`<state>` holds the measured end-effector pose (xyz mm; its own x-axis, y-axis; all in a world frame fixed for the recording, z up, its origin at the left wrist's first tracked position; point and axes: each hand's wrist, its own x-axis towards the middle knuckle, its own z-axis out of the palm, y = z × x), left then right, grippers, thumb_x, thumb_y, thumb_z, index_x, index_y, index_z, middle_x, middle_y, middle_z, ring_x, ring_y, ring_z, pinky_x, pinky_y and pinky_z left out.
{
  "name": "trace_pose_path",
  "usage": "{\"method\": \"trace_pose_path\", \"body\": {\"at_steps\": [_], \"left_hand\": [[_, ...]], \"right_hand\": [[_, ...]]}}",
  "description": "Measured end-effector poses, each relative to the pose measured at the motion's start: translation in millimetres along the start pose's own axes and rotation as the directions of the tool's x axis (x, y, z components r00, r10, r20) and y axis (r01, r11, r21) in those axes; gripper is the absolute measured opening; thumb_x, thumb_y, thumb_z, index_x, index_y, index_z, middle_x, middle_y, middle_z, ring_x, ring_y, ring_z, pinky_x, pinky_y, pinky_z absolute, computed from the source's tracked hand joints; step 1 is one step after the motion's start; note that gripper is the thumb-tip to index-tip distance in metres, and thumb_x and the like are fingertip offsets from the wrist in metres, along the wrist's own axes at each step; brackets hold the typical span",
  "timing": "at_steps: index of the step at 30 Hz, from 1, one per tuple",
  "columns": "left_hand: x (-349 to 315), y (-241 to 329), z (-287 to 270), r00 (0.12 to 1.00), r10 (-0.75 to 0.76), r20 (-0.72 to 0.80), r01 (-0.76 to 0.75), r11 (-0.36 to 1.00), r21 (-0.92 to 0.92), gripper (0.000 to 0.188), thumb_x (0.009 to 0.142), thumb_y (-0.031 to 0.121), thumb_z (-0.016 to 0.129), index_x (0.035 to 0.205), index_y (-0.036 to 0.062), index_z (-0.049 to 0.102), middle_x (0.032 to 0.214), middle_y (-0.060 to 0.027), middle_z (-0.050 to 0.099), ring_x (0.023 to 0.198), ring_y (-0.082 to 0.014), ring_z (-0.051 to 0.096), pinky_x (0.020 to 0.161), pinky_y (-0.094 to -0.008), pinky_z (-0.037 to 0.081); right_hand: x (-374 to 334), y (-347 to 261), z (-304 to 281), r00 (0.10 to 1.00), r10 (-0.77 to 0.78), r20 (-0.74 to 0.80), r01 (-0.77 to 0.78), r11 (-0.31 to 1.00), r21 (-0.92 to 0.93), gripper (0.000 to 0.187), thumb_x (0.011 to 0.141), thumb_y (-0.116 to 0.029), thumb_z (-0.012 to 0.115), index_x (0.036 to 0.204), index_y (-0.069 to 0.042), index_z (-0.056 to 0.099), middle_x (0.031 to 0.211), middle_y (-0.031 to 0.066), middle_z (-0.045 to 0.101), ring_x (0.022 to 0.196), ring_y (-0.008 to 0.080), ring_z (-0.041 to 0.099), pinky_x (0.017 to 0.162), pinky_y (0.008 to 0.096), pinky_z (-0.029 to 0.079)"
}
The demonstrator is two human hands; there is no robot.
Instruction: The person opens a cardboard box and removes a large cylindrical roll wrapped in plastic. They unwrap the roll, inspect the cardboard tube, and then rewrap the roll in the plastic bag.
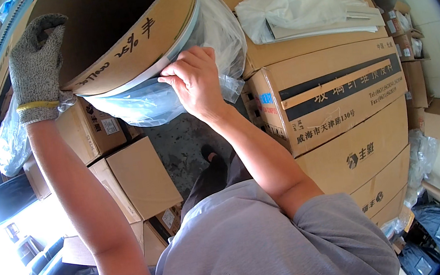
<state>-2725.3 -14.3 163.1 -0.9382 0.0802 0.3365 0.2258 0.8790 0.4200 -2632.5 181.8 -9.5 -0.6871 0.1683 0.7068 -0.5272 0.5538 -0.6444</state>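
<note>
A large open cardboard box (143, 42) stands far and left of centre, clear plastic film (138, 107) hanging along its near edge. The gloved left hand (37, 65) is at the box's left side, fingers curled; whether they grip the cardboard cannot be told. The bare right hand (197, 81) has its fingers drawn narrow, apparently holding the film against the near edge. Set well apart, the hands probably steady that edge. To the right, stacked cartons (350, 112) give a white plastic bag (297, 3) a broad resting place. Shadow hides the box's inside; its far side is cut off.
</note>
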Motion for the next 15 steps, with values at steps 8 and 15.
{"method": "trace_pose_path", "body": {"at_steps": [8,15], "left_hand": [[0.4,-4.5,1.0,1.000,0.018,-0.011,-0.018,1.000,-0.016,0.025,0.088,0.030,0.066,0.109,0.0173,0.071,0.090,-0.0017,0.070,0.065,-0.0055,0.060,0.058,-0.0219,0.050],[0.3,-3.3,0.9,1.000,0.004,-0.002,-0.004,1.000,-0.025,0.025,0.089,0.030,0.065,0.109,0.0173,0.071,0.091,-0.0021,0.069,0.067,-0.0060,0.061,0.058,-0.0222,0.051]], "right_hand": [[-2.3,-0.4,-2.3,0.992,-0.120,-0.042,0.119,0.993,-0.028,0.019,0.064,-0.010,0.078,0.073,-0.011,0.062,0.068,-0.0021,0.056,0.071,0.0202,0.053,0.074,0.0358,0.037],[-13.7,1.1,-4.2,0.985,-0.172,0.007,0.172,0.983,-0.064,0.013,0.069,-0.008,0.069,0.073,-0.011,0.058,0.076,-0.0013,0.055,0.080,0.0194,0.055,0.079,0.0367,0.037]]}}
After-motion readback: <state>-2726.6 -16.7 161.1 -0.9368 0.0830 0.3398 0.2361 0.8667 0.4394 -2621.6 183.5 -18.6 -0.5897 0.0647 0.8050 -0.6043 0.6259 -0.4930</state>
